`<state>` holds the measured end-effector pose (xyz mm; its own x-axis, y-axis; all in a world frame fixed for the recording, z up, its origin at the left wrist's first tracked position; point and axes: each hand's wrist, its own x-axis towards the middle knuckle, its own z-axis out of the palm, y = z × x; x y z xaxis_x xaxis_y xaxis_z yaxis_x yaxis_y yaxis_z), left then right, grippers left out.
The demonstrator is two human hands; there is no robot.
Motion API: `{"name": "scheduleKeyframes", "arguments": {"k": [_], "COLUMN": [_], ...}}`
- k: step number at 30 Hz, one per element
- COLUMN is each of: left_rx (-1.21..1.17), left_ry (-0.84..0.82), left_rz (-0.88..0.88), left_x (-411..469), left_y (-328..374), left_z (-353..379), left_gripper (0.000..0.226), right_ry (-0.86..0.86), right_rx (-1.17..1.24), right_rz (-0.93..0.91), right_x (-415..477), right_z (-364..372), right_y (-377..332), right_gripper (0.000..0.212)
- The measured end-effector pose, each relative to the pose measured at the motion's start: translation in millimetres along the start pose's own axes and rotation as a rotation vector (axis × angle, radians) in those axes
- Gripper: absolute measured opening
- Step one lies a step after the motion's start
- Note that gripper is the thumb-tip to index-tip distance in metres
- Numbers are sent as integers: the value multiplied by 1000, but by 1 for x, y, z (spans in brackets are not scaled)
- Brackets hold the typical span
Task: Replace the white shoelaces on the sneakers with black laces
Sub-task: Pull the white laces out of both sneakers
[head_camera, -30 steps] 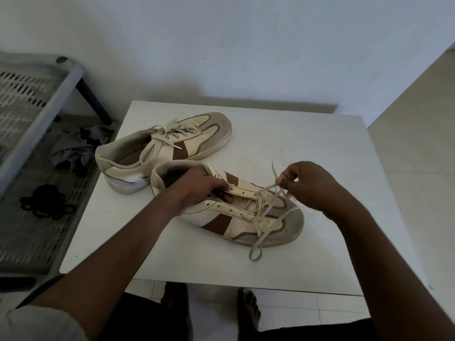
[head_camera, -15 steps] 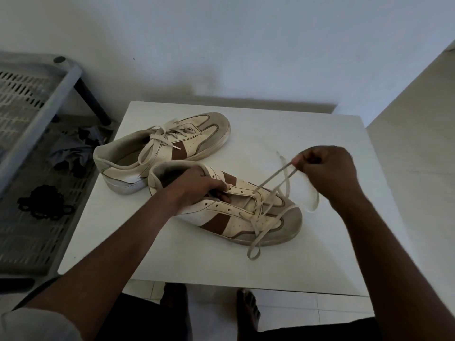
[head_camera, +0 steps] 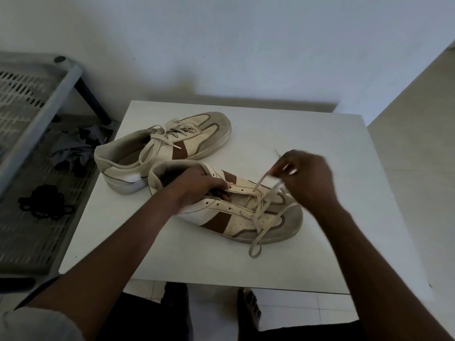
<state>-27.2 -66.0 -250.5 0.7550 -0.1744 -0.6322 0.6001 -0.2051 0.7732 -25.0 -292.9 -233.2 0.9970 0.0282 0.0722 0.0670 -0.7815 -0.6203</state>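
Note:
Two cream sneakers with brown stripes lie on a white table (head_camera: 332, 242). The far sneaker (head_camera: 197, 141) keeps its white lace fully threaded. The near sneaker (head_camera: 246, 217) has its upper eyelets bare, and its white lace (head_camera: 258, 232) runs only through the lower eyelets near the toe, one end looping over the toe onto the table. My left hand (head_camera: 197, 188) grips the near sneaker at its opening. My right hand (head_camera: 307, 178), blurred, pinches the white lace above the toe end. A bundle of black laces (head_camera: 44, 205) lies on the grey rack to the left.
A grey slatted rack (head_camera: 27, 242) stands left of the table with a crumpled grey cloth (head_camera: 73, 153) on it. A white wall is behind. My bare feet (head_camera: 248, 308) show on the tiled floor below the table's near edge.
My right hand pulled the lace out to the right and up, then came back down toward the sneaker's toe. The left hand stayed on the shoe.

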Motion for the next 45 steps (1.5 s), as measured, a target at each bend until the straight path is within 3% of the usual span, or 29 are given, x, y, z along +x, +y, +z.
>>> {"name": "scheduleKeyframes", "arguments": {"k": [2, 4, 5, 8, 9, 11, 13, 16, 20, 22, 23, 26, 27, 28, 30, 32, 34, 37, 39, 41, 43, 45], "left_rx": [4, 1, 2, 8, 5, 9, 14, 8, -19, -27, -24, -16, -15, -12, -12, -27, -34, -14, -14, -17, -15, -16], "left_ry": [9, 15, 17, 17, 18, 15, 5, -1, 4, 1, 0, 4, 1, -3, -11, -14, -17, -9, -8, -7, -3, -8], "left_rz": [0, 2, 3, 15, 18, 16, 7, -8, -1, 6, 11, 22, 26, 31, 37, 31, 14, 12, 21, 29, 33, 36], "left_x": [-1, -1, -1, -1, -1, -1, -2, -4, -5, -4, -4, -3, -3, -3, -3, -3, -2, -1, 0, -1, 0, -2], "left_y": [0, 0, 0, 1, 1, 1, 1, 2, 3, 3, 3, 2, 2, 2, 2, 2, 2, 0, -1, 0, 1, 1], "left_z": [0, 0, 1, 1, 1, 1, 2, 1, 2, 2, 2, 2, 2, 2, 2, 1, 0, -2, -1, 0, 0, 0], "left_gripper": [22, 22, 22, 21, 21, 20, 20, 19, 19, 19, 20, 21, 21, 21, 22, 22, 23, 23, 22, 22, 22, 21], "right_ry": [263, 303, 233, -202, -337, -425, -330, -95, 429, 466, 367, -285, -403, -417, -330, -260, -34, 439, 501, 280, -136, -356], "right_rx": [91, 76, 17, -266, -281, -208, -167, -135, 95, 101, 95, -42, -64, -43, -5, -36, 76, 249, 201, 148, -11, -75], "right_rz": [134, 177, 145, -94, -163, -188, -206, -239, -1, -30, -89, -177, -171, -163, -161, -185, -118, 39, 14, -86, -120, -149], "right_x": [9, 12, 11, 1, -1, -2, -1, 0, 9, 8, 7, 4, 2, 2, -1, -2, 0, 12, 12, 7, 2, 1], "right_z": [-19, -28, -25, -3, 4, 12, 16, 15, -11, -12, -9, 10, 14, 17, 19, 21, 18, -3, -8, 0, 15, 23], "right_y": [9, 14, 12, -5, -10, -12, -6, 1, 15, 12, 8, -5, -6, -6, -2, 0, 6, 18, 16, 4, -7, -8], "right_gripper": [15, 8, 12, 62, 62, 34, 6, 19, 21, 19, 20, 47, 40, 28, 13, 14, 18, 20, 15, 25, 52, 38]}}
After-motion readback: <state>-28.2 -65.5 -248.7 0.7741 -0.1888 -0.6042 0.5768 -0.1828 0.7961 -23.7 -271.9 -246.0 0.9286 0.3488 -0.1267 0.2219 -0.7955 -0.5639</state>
